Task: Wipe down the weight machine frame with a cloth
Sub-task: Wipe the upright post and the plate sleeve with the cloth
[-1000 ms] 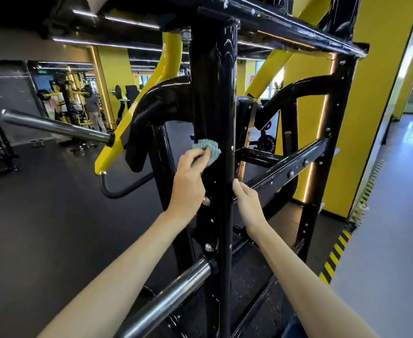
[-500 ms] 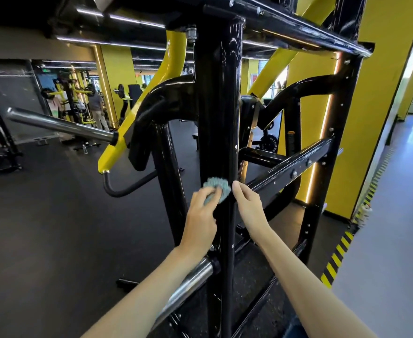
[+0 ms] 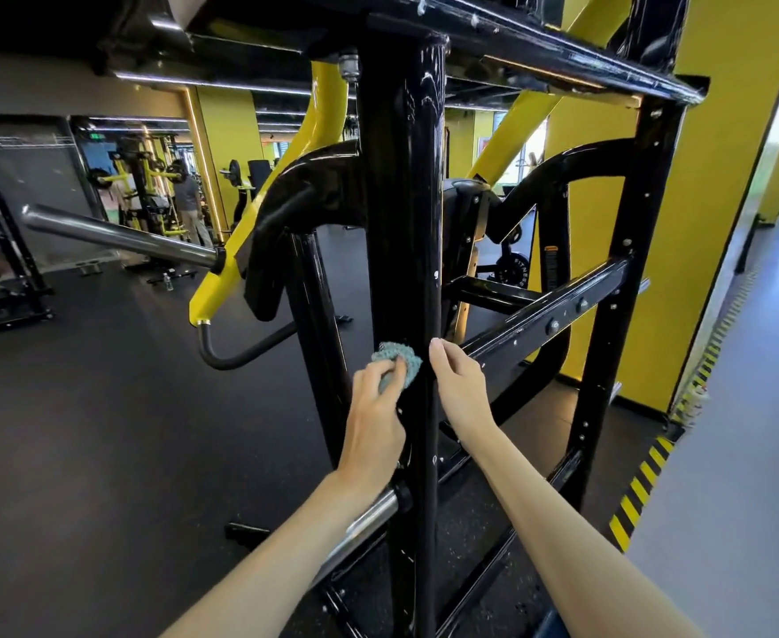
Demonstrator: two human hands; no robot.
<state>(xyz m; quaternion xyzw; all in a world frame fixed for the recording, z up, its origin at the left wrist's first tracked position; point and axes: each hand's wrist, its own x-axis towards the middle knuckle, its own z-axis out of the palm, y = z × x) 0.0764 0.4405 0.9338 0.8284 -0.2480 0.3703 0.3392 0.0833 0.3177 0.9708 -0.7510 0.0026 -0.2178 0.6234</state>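
Note:
A glossy black upright post (image 3: 401,214) of the weight machine frame stands right in front of me. My left hand (image 3: 376,407) grips a small bunched teal cloth (image 3: 399,366) and presses it against the post's left face at about mid height. My right hand (image 3: 458,389) rests on the post's right edge, fingers loosely curled, beside a slanted black crossbar (image 3: 557,315). Part of the cloth is hidden under my fingers.
A chrome weight horn (image 3: 116,239) sticks out to the left from a yellow lever arm (image 3: 258,250). Another chrome horn (image 3: 364,522) juts low under my left wrist. A yellow wall (image 3: 709,214) and hazard-striped floor edge (image 3: 640,490) lie right. People and machines stand far left.
My left hand has slid the cloth down the post, from upper-middle height to level with my right hand. The right hand has stayed on the post's edge.

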